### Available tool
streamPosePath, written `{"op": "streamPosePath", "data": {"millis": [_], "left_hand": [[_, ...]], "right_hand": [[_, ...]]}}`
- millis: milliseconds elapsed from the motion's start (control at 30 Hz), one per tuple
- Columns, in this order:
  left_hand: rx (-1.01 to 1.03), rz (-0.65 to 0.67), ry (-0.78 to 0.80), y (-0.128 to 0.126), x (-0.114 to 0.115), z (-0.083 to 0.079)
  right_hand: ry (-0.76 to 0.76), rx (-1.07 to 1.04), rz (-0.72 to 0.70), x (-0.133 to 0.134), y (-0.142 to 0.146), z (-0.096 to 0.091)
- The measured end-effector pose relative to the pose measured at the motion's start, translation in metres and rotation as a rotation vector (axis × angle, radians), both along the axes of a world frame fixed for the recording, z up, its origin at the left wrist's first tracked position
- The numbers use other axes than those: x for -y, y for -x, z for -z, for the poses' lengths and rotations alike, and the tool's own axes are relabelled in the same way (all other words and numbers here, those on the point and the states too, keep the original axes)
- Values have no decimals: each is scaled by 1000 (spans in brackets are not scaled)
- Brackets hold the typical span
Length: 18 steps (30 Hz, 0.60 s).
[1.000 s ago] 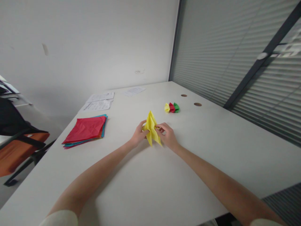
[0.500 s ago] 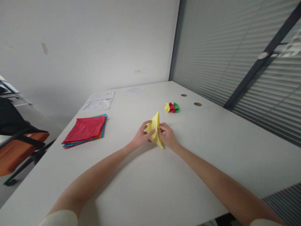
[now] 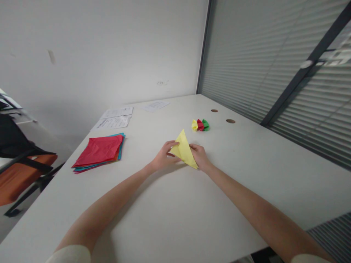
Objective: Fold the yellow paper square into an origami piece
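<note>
A folded yellow paper in a triangle shape lies tilted between both my hands above the white table. My left hand pinches its left corner with thumb and fingers. On the other side my right hand grips the right edge, with its fingers partly hidden behind the sheet. Both hands rest close to the table surface.
A stack of coloured paper sheets, red on top, lies to the left. Three small folded pieces, yellow, red and green, sit farther back. White printed sheets lie near the wall. An orange chair stands at left. Blinds run along the right.
The yellow paper has gone from a loose upright crumpled shape to a flatter triangle leaning to the right. Both hands shifted slightly right and lower with it.
</note>
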<state>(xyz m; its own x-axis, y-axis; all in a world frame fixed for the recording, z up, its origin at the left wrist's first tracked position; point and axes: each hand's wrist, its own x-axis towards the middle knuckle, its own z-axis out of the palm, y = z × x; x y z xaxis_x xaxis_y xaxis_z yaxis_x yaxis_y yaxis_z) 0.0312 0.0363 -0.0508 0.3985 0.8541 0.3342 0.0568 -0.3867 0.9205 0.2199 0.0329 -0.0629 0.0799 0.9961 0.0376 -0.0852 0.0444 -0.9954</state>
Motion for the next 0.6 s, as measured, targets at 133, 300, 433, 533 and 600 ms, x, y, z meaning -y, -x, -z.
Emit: {"op": "streamPosePath", "data": {"millis": [133, 300, 433, 533, 600], "left_hand": [[-101, -24, -163, 2, -2, 4], [-180, -11, -284, 6, -9, 8], [-198, -38, -353, 7, -12, 9], [-174, -47, -334, 6, -12, 10], [-153, -66, -319, 5, -12, 10]], "right_hand": [[12, -10, -5, 0, -1, -1], [91, -90, -8, 2, -1, -4], [83, -83, -19, 4, -1, -5], [87, -120, -41, 4, 0, -4], [93, -137, -52, 3, 0, -4]]}}
